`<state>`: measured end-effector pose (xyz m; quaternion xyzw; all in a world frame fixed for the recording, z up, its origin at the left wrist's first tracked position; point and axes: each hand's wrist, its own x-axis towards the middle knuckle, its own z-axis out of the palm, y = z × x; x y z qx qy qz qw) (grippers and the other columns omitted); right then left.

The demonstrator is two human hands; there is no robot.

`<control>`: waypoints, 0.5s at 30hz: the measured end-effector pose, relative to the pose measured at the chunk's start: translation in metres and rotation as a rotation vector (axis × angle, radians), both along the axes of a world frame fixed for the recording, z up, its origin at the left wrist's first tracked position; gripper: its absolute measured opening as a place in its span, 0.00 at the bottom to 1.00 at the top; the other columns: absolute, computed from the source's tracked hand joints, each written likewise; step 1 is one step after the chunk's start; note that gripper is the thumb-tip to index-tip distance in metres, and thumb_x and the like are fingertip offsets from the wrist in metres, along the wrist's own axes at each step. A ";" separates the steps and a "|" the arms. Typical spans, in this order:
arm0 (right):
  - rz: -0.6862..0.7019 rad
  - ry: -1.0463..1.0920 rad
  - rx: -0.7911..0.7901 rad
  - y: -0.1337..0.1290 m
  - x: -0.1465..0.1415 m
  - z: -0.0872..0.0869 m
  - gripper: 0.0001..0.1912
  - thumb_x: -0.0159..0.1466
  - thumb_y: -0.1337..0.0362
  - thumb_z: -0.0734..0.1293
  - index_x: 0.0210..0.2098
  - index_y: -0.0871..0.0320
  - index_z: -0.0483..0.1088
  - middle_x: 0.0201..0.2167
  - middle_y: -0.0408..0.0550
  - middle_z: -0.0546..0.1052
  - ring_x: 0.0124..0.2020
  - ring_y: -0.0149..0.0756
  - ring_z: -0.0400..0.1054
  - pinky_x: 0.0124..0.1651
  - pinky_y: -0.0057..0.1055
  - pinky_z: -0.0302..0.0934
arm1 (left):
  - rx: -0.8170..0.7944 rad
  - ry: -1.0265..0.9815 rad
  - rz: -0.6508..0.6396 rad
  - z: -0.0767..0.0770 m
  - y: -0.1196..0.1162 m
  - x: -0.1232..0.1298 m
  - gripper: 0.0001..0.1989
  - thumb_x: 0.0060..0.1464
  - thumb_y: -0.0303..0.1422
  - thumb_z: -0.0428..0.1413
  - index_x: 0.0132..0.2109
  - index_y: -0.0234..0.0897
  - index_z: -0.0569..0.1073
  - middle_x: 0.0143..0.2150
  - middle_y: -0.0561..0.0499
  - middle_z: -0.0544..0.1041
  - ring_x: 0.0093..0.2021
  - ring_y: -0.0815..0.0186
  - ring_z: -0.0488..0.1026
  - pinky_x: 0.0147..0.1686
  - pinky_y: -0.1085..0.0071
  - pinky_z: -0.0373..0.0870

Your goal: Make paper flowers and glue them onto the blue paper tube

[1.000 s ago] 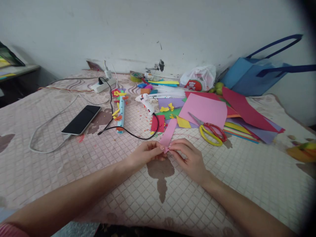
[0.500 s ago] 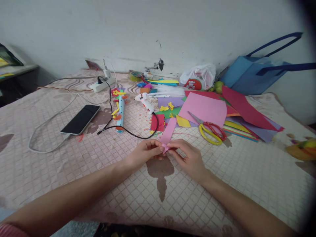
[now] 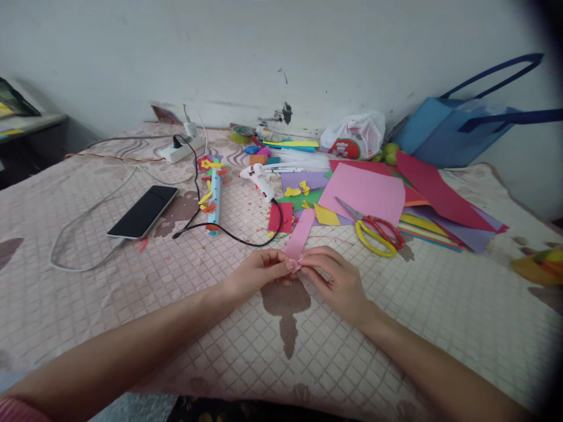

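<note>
Between the fingertips of both hands is a small folded pink paper piece (image 3: 295, 265). My left hand (image 3: 264, 271) pinches it from the left, thumb on top. From the right, my right hand (image 3: 336, 278) pinches its other side, fingers closed. A pink paper strip (image 3: 301, 231) lies on the cloth just beyond the fingertips. Behind it are a red paper square (image 3: 281, 218) and a yellow paper piece (image 3: 326, 215). Scissors (image 3: 373, 234) with yellow and red handles rest partly on a pink sheet (image 3: 365, 190).
A white glue gun (image 3: 259, 179) with a black cord lies beyond the hands. Left of it are a decorated blue stick (image 3: 214, 202), a phone (image 3: 144, 212) on a cable and a power strip (image 3: 180, 150). A blue bag (image 3: 444, 132) stands at the back right.
The fingertips have shifted slightly on the small pink piece, and less of it shows between them. Both hands keep their hold.
</note>
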<state>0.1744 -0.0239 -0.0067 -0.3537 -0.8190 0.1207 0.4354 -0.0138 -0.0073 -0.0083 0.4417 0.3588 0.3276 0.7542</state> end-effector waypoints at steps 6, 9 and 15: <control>-0.005 -0.017 0.021 0.000 0.000 0.002 0.09 0.62 0.73 0.63 0.39 0.55 0.70 0.36 0.49 0.74 0.39 0.35 0.70 0.40 0.34 0.68 | 0.007 -0.028 0.006 0.001 -0.001 0.001 0.13 0.45 0.37 0.64 0.33 0.31 0.74 0.31 0.51 0.75 0.32 0.71 0.70 0.35 0.74 0.66; -0.013 -0.026 0.050 0.000 0.000 0.001 0.09 0.62 0.73 0.63 0.39 0.55 0.70 0.35 0.49 0.75 0.38 0.35 0.70 0.40 0.33 0.69 | -0.001 -0.044 0.024 0.002 -0.001 0.001 0.13 0.45 0.36 0.64 0.33 0.31 0.73 0.31 0.52 0.75 0.31 0.72 0.70 0.34 0.75 0.65; 0.004 -0.051 0.079 0.000 0.002 0.001 0.10 0.62 0.74 0.63 0.40 0.55 0.71 0.36 0.49 0.76 0.38 0.35 0.71 0.40 0.34 0.69 | -0.031 -0.023 0.015 0.008 -0.003 0.001 0.12 0.45 0.36 0.64 0.33 0.31 0.74 0.31 0.51 0.75 0.30 0.73 0.69 0.34 0.75 0.64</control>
